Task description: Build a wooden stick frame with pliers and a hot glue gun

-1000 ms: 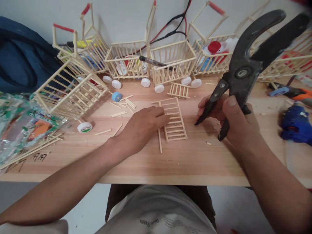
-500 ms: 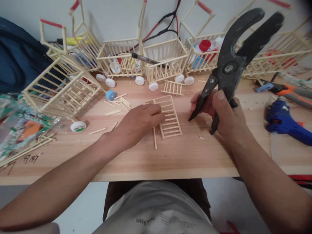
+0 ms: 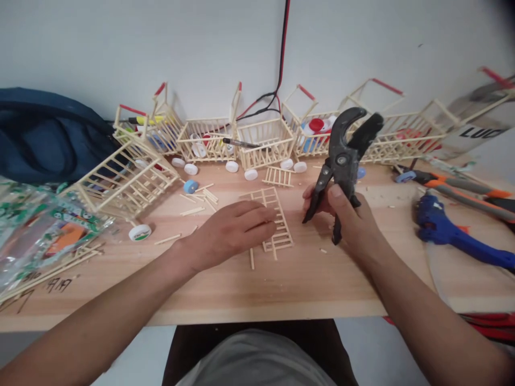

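My left hand (image 3: 237, 231) has its fingers closed over a small ladder-like frame (image 3: 285, 231) of thin wooden sticks that lies flat on the table. They pinch a thin wooden stick (image 3: 274, 253) lying lengthwise across the frame's rungs; the grip itself is partly hidden. Another stick (image 3: 252, 259) shows beside the frame, under the hand. Upright in my right hand (image 3: 350, 214) is a black pipe cutter (image 3: 341, 160), its jaws pointing up and apart, with my fingers wrapped round its handles. It stands right of the frame, not touching it.
Several stick-built model carts (image 3: 265, 145) line the wall. Short cut sticks (image 3: 207, 195), a blue cap (image 3: 190, 186) and a small slatted panel (image 3: 278, 176) lie nearer. At right are a blue glue gun (image 3: 438, 220) and orange-grey pliers (image 3: 454, 187); at left, plastic packets (image 3: 72, 217) and a dark blue bag (image 3: 52, 134).
My left hand has moved right over the frame, and a stick now lies across its rungs. The pipe cutter stays in my right hand. The view has tilted up, showing more wall.
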Demonstrator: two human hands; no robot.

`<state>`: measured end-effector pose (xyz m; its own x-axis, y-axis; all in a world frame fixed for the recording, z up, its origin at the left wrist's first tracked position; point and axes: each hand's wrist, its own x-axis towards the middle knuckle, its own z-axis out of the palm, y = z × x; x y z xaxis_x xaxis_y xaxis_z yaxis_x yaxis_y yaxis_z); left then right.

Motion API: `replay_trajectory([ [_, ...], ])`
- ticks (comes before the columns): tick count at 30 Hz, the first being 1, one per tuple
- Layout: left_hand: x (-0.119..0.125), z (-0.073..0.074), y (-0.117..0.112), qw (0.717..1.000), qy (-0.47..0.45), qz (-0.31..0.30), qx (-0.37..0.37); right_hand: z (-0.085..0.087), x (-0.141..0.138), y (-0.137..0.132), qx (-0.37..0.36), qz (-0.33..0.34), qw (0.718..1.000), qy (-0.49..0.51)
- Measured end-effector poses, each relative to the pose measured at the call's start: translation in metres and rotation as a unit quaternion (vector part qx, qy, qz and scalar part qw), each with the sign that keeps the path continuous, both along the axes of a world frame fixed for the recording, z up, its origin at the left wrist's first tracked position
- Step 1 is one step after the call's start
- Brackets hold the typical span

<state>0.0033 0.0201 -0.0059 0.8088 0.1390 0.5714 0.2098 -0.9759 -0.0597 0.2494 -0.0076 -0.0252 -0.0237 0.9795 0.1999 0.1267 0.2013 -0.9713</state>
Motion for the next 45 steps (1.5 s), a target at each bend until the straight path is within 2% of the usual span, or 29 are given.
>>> replay_trajectory([
  [5,0.011,0.008,0.007,0.997,0.039,-0.029,0.068,0.003,-0.003,-0.001,-0.021,-0.003,1.000,-0.004],
  [10,0.022,0.003,0.017,0.989,0.066,-0.035,0.128,0.004,-0.003,0.000,-0.024,-0.010,1.000,0.009],
  [17,0.031,-0.009,0.023,0.987,0.089,-0.031,0.126,0.005,0.000,0.000,-0.022,0.011,1.000,-0.004],
  [32,0.036,-0.006,0.025,0.990,0.090,-0.023,0.106,0.006,0.000,0.000,-0.018,0.003,1.000,-0.008],
  [40,0.035,-0.011,0.030,0.991,0.075,-0.037,0.108,0.008,-0.001,-0.001,-0.019,0.001,1.000,0.001],
  [45,0.037,-0.007,0.030,0.989,0.086,-0.044,0.116,0.008,-0.003,-0.001,-0.013,-0.009,1.000,-0.002],
])
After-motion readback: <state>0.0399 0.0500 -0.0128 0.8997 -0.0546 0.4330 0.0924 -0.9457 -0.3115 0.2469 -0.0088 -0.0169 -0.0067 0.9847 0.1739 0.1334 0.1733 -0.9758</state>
